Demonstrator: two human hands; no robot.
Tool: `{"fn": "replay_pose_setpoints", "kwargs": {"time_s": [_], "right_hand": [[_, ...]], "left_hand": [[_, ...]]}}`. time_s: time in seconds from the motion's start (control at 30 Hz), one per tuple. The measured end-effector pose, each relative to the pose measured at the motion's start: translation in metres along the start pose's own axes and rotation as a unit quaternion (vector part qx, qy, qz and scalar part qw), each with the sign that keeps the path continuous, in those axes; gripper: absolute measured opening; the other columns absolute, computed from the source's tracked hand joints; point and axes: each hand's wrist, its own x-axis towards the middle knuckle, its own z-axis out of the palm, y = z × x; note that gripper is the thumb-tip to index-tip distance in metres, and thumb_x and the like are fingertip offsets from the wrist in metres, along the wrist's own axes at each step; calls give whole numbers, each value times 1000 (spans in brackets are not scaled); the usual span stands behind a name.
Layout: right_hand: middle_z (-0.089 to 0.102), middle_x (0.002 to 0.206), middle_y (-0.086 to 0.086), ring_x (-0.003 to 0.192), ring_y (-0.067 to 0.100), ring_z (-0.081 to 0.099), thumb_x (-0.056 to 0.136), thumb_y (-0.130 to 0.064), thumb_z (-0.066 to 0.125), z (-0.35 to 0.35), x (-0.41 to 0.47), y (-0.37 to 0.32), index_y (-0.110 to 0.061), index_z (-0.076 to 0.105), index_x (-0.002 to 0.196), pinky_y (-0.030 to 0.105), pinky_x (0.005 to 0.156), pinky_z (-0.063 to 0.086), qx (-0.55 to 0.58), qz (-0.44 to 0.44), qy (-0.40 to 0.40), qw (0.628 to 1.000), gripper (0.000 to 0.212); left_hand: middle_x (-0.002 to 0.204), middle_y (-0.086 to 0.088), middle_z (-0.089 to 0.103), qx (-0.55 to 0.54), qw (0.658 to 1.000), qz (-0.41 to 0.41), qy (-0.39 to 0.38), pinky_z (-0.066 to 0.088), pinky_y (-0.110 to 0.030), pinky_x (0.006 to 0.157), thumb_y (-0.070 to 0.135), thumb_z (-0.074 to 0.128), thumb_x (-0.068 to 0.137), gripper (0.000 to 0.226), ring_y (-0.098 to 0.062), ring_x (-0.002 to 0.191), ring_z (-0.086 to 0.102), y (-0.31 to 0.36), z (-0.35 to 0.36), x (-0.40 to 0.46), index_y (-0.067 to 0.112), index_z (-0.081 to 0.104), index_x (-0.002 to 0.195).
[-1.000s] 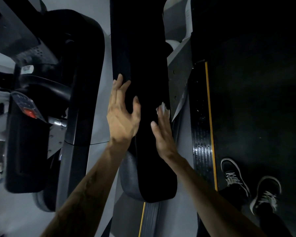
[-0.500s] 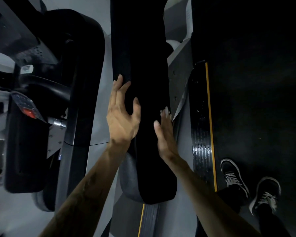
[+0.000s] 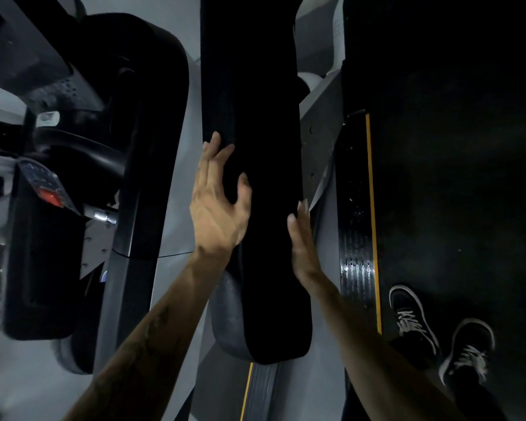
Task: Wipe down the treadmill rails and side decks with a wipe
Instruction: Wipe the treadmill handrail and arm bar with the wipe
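The treadmill's black padded rail (image 3: 255, 147) runs down the middle of the view. My left hand (image 3: 217, 208) rests on the rail's left side, fingers straight along it and thumb spread over the top. My right hand (image 3: 301, 244) presses flat against the rail's right side with straight fingers. The wipe is hidden under that palm; only a pale sliver (image 3: 303, 205) shows at the fingertips. To the right lies the ribbed black side deck (image 3: 356, 238), wet and shiny, with a yellow stripe along the belt's edge.
The dark belt (image 3: 453, 192) fills the right, with my two black shoes (image 3: 413, 317) on it. Another machine's console with a red button (image 3: 50, 197) and its dark upright (image 3: 152, 147) stand at the left. Grey floor shows between them.
My right hand has slid down the rail's right side toward me, and the white wipe at its fingertips has dropped almost out of sight. My left hand has stayed put.
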Motion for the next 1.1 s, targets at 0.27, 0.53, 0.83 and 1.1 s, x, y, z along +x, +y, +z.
{"fn": "replay_pose_setpoints", "kwargs": {"time_s": [0.27, 0.53, 0.83, 1.1], "right_hand": [[-4, 155, -40, 147, -17, -11, 105, -48, 27, 2, 23, -23, -35, 6, 158, 36, 129, -8, -53, -84, -1, 995, 59], [-2, 169, -22, 153, -8, -4, 96, -71, 33, -5, 13, 9, -34, 8, 164, 41, 130, 2, -10, -8, 1, 1000, 81], [-8, 164, -28, 151, -9, -15, 104, -60, 21, 5, 3, -15, -35, 2, 160, 35, 128, -10, -66, -109, -6, 992, 65], [-1, 169, -22, 155, -5, -4, 101, -63, 35, -4, -17, 31, -56, 10, 150, 45, 130, -2, 21, -28, -7, 999, 56]], "left_hand": [[162, -4, 40, 2, 1000, 1, 2, 43, -48, 113, 24, 61, 103, 43, -23, 150, 38, 0, 0, -1, 9, 54, 143], [160, -5, 42, -3, 1000, 7, 8, 43, -50, 113, 20, 63, 103, 42, -24, 149, 40, -1, 1, -1, 9, 54, 142], [160, -6, 43, -12, 1000, 6, 9, 44, -49, 113, 22, 56, 106, 39, -21, 148, 40, -2, 0, -1, 8, 54, 142], [161, -4, 43, -20, 1000, 2, 5, 43, -52, 113, 27, 45, 109, 39, -22, 149, 39, -2, 0, -1, 9, 55, 142]]}}
